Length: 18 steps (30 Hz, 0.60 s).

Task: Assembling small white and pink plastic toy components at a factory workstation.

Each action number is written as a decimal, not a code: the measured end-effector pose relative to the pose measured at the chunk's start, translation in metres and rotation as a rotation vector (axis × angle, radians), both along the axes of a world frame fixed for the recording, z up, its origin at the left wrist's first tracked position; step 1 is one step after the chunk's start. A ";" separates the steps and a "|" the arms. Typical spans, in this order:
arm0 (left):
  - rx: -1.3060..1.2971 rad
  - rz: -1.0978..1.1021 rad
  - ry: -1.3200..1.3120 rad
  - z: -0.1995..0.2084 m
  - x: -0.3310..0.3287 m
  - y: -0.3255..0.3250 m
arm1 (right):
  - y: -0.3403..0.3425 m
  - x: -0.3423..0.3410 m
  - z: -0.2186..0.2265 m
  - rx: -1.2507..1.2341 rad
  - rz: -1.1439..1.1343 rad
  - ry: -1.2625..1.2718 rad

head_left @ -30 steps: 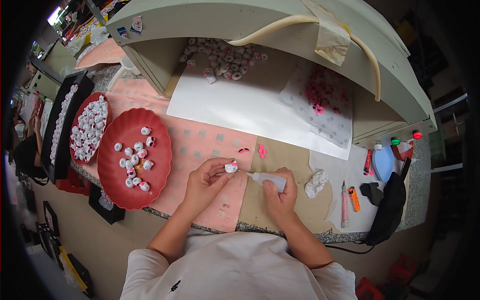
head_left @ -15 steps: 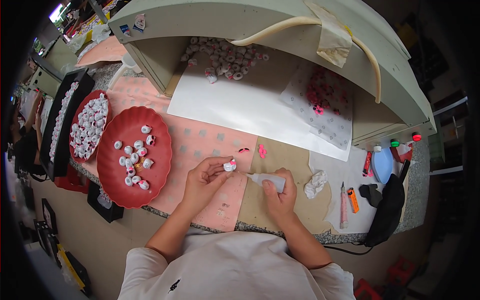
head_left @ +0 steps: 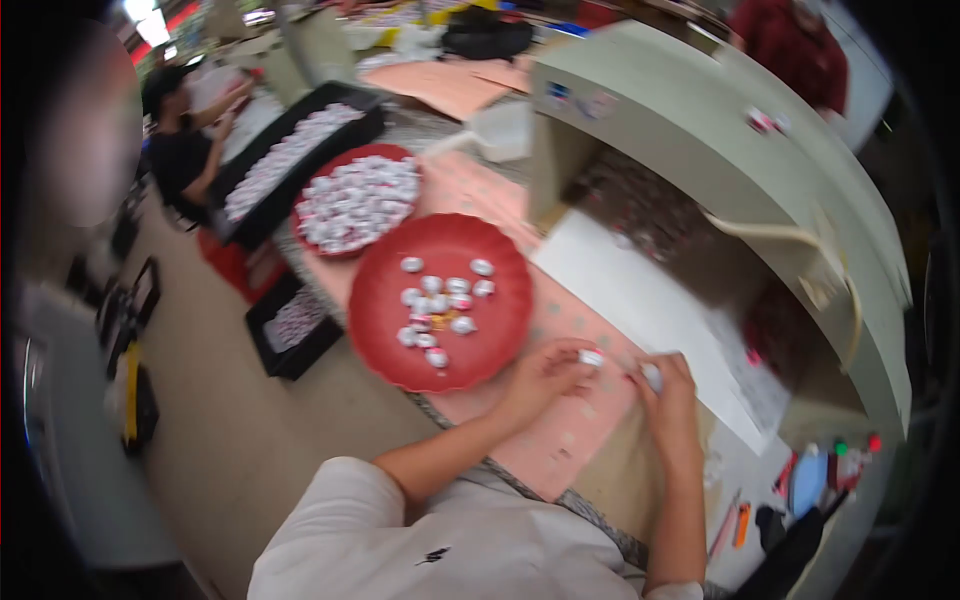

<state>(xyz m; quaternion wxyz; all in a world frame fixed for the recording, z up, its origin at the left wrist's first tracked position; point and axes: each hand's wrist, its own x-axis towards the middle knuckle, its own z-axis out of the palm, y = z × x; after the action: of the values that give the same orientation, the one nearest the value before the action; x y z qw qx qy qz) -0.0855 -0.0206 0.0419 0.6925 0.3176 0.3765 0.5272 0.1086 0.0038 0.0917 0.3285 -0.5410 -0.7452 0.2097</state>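
Observation:
In my left hand (head_left: 545,385), a small white figure head (head_left: 591,357) is pinched between thumb and fingertips. My right hand (head_left: 673,392) is closed around a whitish squeeze bottle (head_left: 652,377), which is mostly hidden by the fingers and blurred. Its fingertips are down near the seam between the pink patterned sheet (head_left: 545,440) and the brown board. A small dark pink speck by those fingertips is too smeared to make out. Left of my hands, a red scalloped plate (head_left: 385,350) holds several white heads with pink bits.
A second red plate (head_left: 306,235) heaped with white heads and a black tray (head_left: 262,215) of them stand farther left. A pale booth (head_left: 690,110) arches over white paper at right. Pens and an orange lighter (head_left: 742,524) lie at lower right. Another person (head_left: 180,140) sits at far left.
The whole view has swung left, so the bench appears turned and farther right. My right hand has tilted, with the bottle less visible. The left hand still holds the figure head.

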 end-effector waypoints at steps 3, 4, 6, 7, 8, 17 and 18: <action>0.060 -0.051 -0.110 0.004 -0.008 -0.026 | -0.042 -0.018 0.025 -0.093 -0.026 -0.190; 0.055 -0.070 -0.130 0.008 -0.010 -0.041 | -0.057 -0.021 0.028 -0.108 0.002 -0.187; 0.071 -0.012 -0.103 0.012 -0.023 -0.053 | -0.067 -0.032 0.022 -0.100 0.063 -0.198; 0.065 -0.034 -0.088 0.014 -0.027 -0.058 | -0.073 -0.037 0.020 -0.082 0.072 -0.187; 0.066 -0.030 -0.084 0.014 -0.033 -0.063 | -0.076 -0.042 0.018 -0.066 0.076 -0.175; 0.114 -0.114 -0.139 0.018 -0.041 -0.079 | -0.095 -0.052 0.008 -0.113 0.058 0.081; 0.118 -0.115 -0.137 0.018 -0.041 -0.079 | -0.098 -0.055 0.005 -0.109 0.057 0.083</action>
<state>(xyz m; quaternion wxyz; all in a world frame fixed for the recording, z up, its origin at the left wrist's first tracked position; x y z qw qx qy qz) -0.1266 -0.0992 0.0599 0.7259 0.3421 0.2778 0.5281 0.0538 -0.0939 0.0969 0.3231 -0.5276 -0.7335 0.2816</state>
